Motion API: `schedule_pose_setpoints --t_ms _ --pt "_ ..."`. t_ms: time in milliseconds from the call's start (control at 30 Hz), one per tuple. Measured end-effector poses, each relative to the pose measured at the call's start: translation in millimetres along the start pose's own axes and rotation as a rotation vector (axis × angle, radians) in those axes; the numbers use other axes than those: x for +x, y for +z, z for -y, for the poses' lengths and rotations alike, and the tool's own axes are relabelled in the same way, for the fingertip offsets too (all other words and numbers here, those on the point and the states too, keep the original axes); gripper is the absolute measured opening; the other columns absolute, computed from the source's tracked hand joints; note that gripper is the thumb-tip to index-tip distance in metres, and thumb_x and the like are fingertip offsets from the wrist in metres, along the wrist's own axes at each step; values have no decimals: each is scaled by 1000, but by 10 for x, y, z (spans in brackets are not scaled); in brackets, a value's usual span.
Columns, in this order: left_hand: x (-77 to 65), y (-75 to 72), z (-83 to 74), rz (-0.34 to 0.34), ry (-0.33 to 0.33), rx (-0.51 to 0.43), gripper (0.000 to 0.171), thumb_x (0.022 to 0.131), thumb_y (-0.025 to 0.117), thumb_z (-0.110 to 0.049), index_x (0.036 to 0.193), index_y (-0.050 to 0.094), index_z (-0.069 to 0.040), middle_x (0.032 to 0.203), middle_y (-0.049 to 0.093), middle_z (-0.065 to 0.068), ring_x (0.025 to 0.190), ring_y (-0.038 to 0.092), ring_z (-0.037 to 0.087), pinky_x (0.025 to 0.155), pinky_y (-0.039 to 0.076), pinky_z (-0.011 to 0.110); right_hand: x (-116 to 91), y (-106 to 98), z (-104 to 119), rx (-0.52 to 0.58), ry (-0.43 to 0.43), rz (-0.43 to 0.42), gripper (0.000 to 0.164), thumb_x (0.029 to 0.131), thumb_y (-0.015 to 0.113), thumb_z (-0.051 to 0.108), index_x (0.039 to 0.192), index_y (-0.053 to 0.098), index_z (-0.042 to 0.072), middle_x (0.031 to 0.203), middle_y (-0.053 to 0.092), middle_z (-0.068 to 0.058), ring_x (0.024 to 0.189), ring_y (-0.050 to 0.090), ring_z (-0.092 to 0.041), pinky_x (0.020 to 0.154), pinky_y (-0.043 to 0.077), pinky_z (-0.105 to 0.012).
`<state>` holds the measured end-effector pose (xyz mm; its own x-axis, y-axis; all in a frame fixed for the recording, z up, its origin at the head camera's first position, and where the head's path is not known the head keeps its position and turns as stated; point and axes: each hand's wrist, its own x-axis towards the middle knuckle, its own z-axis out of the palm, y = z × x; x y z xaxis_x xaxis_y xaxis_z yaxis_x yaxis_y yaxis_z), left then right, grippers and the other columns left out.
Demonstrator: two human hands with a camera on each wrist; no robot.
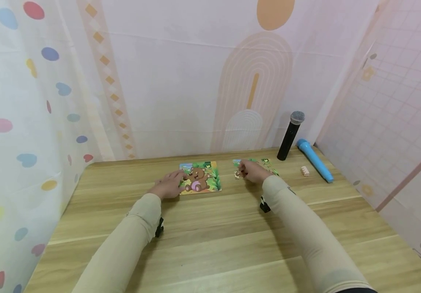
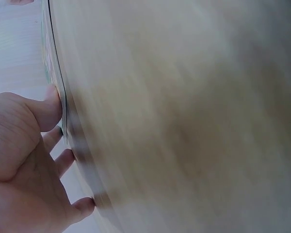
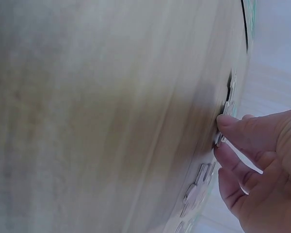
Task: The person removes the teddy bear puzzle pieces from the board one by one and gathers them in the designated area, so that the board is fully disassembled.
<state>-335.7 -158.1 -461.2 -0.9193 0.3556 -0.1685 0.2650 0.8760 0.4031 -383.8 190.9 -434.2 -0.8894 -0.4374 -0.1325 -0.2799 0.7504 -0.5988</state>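
A flat picture board (image 1: pixel 210 185) with a brown bear on green plants lies toward the back of the wooden table. My left hand (image 1: pixel 168 185) rests at its left edge with fingers spread. In the left wrist view, the thumb touches the edge of the board and other fingertips meet the table. To the right of the board, my right hand (image 1: pixel 255 172) is over a group of jigsaw pieces (image 1: pixel 266 162) in similar colours, partly hiding them. Its thumb and forefinger pinch one jigsaw piece (image 3: pixel 220 140) low at the table surface; more pieces (image 3: pixel 199 184) lie beside the fingers.
A black microphone (image 1: pixel 288 140) with a silver mesh head stands at the back right. Beside it lies a blue toy microphone (image 1: pixel 316 160), with a small pale pink block (image 1: pixel 305 171) to its left. Patterned curtain (image 1: pixel 174 81) borders the table's back and sides.
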Motion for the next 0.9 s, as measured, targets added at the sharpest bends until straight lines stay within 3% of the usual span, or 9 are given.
schedule_pose_setpoints --t_ms 300,400,467,567,667,900 --pt "2 -1 9 2 4 -1 44 107 51 -26 148 42 -13 168 15 18 151 13 47 108 13 80 -39 -32 2 -18 -16 5 39 88 38 -29 113 52 -2 97 56 -9 87 50 -21 76 41 -33" --pt "7 5 13 1 4 3 45 107 51 -27 149 42 -13 168 16 18 151 13 46 107 14 80 -40 -27 27 12 4 6 30 96 40 -22 115 53 -3 100 59 -11 89 53 -21 76 42 -32" --pt "17 11 24 -1 6 5 44 107 51 -27 149 42 -14 168 16 18 151 13 47 107 14 81 -41 -16 73 57 16 2 24 101 42 -16 119 52 -5 107 61 -15 95 58 -24 78 46 -31" --pt "26 15 37 -1 11 11 44 107 50 -27 148 42 -14 167 16 18 151 13 47 107 15 81 -23 8 176 -10 -7 -12 26 103 46 -9 128 52 -7 123 60 -21 111 61 -30 92 50 -40" --pt "24 12 40 4 13 17 43 108 50 -27 148 42 -13 167 15 18 151 13 47 106 16 81 -11 53 328 -108 -57 -14 38 97 56 -11 134 53 -7 133 58 -23 122 58 -36 103 46 -50" --pt "21 20 36 -2 3 4 43 107 50 -28 148 43 -14 168 15 17 151 14 46 107 14 80 18 276 633 -102 -174 47 41 94 69 0 133 55 -3 130 60 -17 112 60 -29 97 50 -42"
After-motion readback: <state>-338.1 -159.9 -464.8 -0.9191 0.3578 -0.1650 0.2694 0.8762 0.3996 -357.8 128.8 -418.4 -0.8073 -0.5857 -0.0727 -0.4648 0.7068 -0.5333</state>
